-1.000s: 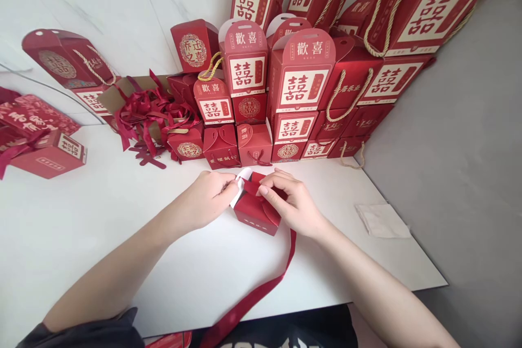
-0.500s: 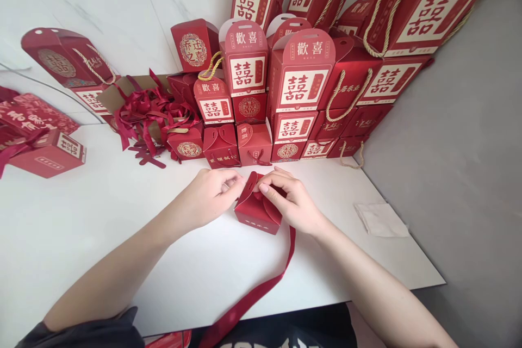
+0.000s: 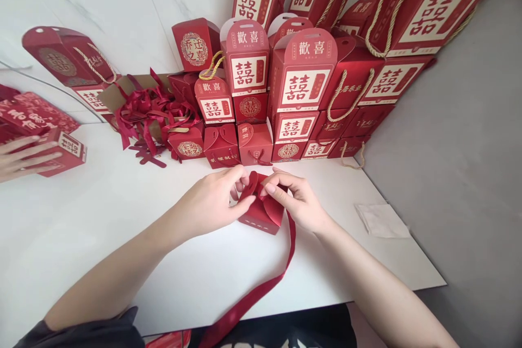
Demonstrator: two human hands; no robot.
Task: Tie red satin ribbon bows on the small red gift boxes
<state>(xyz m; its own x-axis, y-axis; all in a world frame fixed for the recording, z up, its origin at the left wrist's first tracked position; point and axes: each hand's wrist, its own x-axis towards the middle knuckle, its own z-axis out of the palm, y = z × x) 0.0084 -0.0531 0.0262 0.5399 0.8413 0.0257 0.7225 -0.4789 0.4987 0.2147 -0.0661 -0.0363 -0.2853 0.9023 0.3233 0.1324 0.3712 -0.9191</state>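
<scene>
A small red gift box (image 3: 259,216) with curved top flaps stands on the white table before me. From its right side a dark red satin ribbon (image 3: 290,239) trails down over the table's front edge. My right hand (image 3: 299,199) is at the box top, thumb and forefinger pinched on a bit of ribbon between the flaps. At the left flap is my left hand (image 3: 218,198), thumb stretched over the box and apart from the curled fingers. I see nothing held in it, though its fingertips are partly hidden.
Stacked red gift boxes (image 3: 304,89) with rope handles line the wall. A heap of red ribbons (image 3: 153,109) spills from a carton. Another person's hand (image 3: 26,157) touches a red box (image 3: 67,152) at far left. A white tissue (image 3: 382,220) lies at right.
My left hand has moved right onto the box, its thumb now spread from the fingers. The right hand has barely shifted. Another person's hand has appeared at far left.
</scene>
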